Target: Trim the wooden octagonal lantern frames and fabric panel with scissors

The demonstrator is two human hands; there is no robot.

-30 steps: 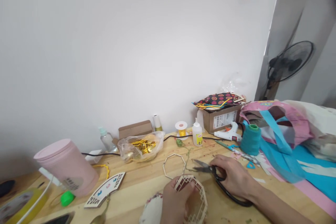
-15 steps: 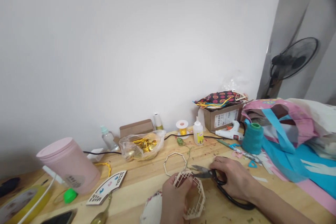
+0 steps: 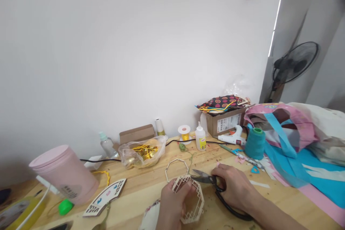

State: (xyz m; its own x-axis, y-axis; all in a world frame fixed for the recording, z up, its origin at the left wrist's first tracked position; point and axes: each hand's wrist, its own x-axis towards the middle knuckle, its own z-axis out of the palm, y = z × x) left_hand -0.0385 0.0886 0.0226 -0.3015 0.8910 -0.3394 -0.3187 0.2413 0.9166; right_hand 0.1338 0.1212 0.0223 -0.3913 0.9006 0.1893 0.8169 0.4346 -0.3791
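My left hand (image 3: 174, 201) grips a pale octagonal lattice frame (image 3: 199, 201) by its left side, thumb laid over the edge. In my right hand (image 3: 233, 187) is a pair of black-handled scissors (image 3: 206, 179). Their blades are parted and point left, with the lower blade at the top edge of the lattice frame. A thin green thread (image 3: 191, 161) runs up from near the blades to a small green ball of thread (image 3: 183, 147). Just behind the frame lies a thin octagonal ring (image 3: 176, 161). Something white with a patterned edge (image 3: 149, 215) is partly hidden by my left hand.
A fan-shaped wooden piece (image 3: 105, 197), pink canister (image 3: 64, 176) and yellow tape roll (image 3: 23, 212) lie left. Along the back stand a bag of gold pieces (image 3: 142, 152), a glue bottle (image 3: 201, 138) and a cardboard box (image 3: 226, 121). A glue gun (image 3: 231, 138) and teal thread cone (image 3: 254, 143) are right.
The whole view has shifted a little, so everything sits slightly further left. Both hands keep their grip, and the scissors stay parted at the frame's top edge.
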